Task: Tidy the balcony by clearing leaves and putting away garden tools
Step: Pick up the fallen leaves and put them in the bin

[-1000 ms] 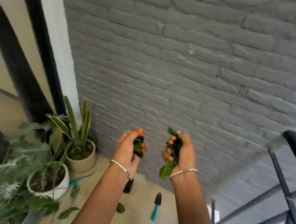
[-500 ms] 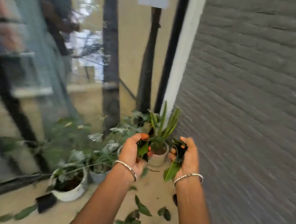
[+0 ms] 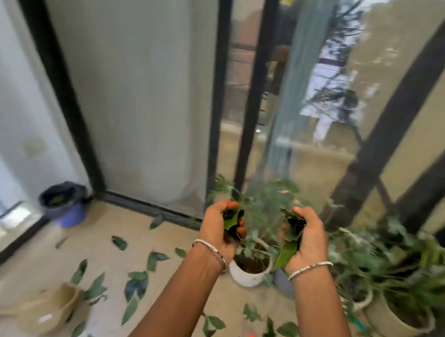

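Head view shows both arms stretched forward above the balcony floor. The left hand has its fingers curled closed around a small bunch of dark green leaves. The right hand is clamped in the same way on a second bunch of green leaves. Both bunches sit inside the bent fingers, against the palms.

Such leaves look very light, thin and soft, and their glossy faces may slide. A closed fist around the whole bunch therefore seems safer than a pinch on one edge.

From under the right fingers one long green leaf hangs out. Its long axis is almost upright and its tip points down to the floor. In the left fist the leaves are crumpled, so their direction cannot be told. Far below the fingers many loose green leaves lie flat and point every way.

Well to the left of the left fingers stands a round blue bucket lined with a dark bag, probably the place for them.
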Action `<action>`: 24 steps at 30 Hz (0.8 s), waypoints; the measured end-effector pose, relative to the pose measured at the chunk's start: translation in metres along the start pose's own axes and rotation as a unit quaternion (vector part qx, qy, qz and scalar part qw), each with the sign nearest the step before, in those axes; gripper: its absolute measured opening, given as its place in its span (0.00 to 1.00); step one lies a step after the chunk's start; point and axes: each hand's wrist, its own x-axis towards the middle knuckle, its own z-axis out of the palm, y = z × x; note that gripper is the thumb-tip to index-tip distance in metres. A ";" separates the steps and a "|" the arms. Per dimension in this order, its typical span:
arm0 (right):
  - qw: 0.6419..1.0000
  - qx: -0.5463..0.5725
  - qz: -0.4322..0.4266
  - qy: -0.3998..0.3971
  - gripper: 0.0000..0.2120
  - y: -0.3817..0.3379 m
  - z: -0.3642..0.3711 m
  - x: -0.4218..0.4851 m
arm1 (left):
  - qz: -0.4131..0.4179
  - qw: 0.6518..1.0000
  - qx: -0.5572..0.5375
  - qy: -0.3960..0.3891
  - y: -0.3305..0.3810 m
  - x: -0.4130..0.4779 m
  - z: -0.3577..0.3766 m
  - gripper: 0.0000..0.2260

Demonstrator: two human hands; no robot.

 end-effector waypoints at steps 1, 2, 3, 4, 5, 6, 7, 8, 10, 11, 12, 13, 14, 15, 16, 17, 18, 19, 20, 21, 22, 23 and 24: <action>1.000 -0.011 0.011 -0.008 0.05 0.014 0.019 0.003 | 0.007 1.000 -0.007 0.011 0.015 0.003 -0.014 0.10; 0.999 -0.019 0.020 -0.018 0.06 0.029 0.041 0.007 | 0.015 0.999 -0.016 0.023 0.032 0.007 -0.030 0.10; 0.999 -0.023 0.030 -0.028 0.06 0.044 0.064 0.010 | 0.023 0.999 -0.024 0.034 0.051 0.012 -0.045 0.10; 0.998 -0.024 0.038 -0.036 0.06 0.057 0.084 0.011 | 0.030 0.998 -0.028 0.043 0.068 0.015 -0.058 0.10; 0.997 -0.025 0.051 -0.049 0.06 0.074 0.110 0.012 | 0.039 0.997 -0.033 0.053 0.090 0.021 -0.074 0.10; 0.996 -0.026 0.062 -0.063 0.06 0.090 0.134 0.014 | 0.048 0.996 -0.039 0.060 0.111 0.027 -0.088 0.10; 0.994 -0.031 0.071 -0.078 0.06 0.106 0.158 0.015 | 0.059 0.995 -0.049 0.068 0.133 0.034 -0.103 0.10; 0.992 -0.037 0.078 -0.092 0.06 0.123 0.181 0.017 | 0.071 0.993 -0.058 0.076 0.155 0.040 -0.118 0.10; 0.987 -0.045 0.099 -0.115 0.07 0.155 0.224 0.019 | 0.093 0.988 -0.076 0.092 0.196 0.050 -0.146 0.09; 0.985 -0.048 0.111 -0.123 0.07 0.171 0.244 0.020 | 0.102 0.986 -0.085 0.102 0.215 0.055 -0.160 0.09; 0.983 -0.055 0.122 -0.128 0.06 0.187 0.264 0.022 | 0.110 0.983 -0.094 0.115 0.234 0.060 -0.175 0.09; 0.980 -0.066 0.129 -0.134 0.06 0.201 0.282 0.022 | 0.118 0.980 -0.101 0.128 0.250 0.065 -0.189 0.09; 0.979 -0.077 0.132 -0.137 0.06 0.213 0.296 0.023 | 0.123 0.977 -0.105 0.141 0.264 0.068 -0.202 0.10; 0.977 -0.085 0.136 -0.142 0.06 0.227 0.313 0.024 | 0.128 0.973 -0.113 0.153 0.280 0.073 -0.216 0.10; 0.975 -0.093 0.139 -0.145 0.06 0.239 0.328 0.025 | 0.132 0.970 -0.122 0.166 0.292 0.078 -0.228 0.10; 0.973 -0.100 0.143 -0.148 0.06 0.251 0.341 0.026 | 0.135 0.965 -0.133 0.180 0.303 0.083 -0.241 0.10; 0.971 -0.109 0.148 -0.151 0.06 0.262 0.353 0.028 | 0.137 0.960 -0.146 0.194 0.313 0.088 -0.252 0.10; 0.969 -0.117 0.154 -0.153 0.05 0.270 0.362 0.030 | 0.137 0.956 -0.158 0.205 0.321 0.093 -0.262 0.09; 0.966 -0.126 0.160 -0.156 0.05 0.281 0.373 0.035 | 0.135 0.953 -0.167 0.212 0.329 0.100 -0.272 0.09; 0.964 -0.133 0.167 -0.158 0.05 0.290 0.384 0.041 | 0.131 0.952 -0.173 0.216 0.335 0.107 -0.282 0.09; 0.961 -0.143 0.175 -0.160 0.05 0.300 0.396 0.049 | 0.125 0.951 -0.181 0.218 0.341 0.116 -0.291 0.08; 0.958 -0.154 0.183 -0.160 0.05 0.309 0.408 0.057 | 0.120 0.949 -0.191 0.220 0.348 0.126 -0.300 0.08; 0.955 -0.165 0.188 -0.159 0.05 0.317 0.418 0.064 | 0.117 0.946 -0.201 0.226 0.354 0.133 -0.308 0.08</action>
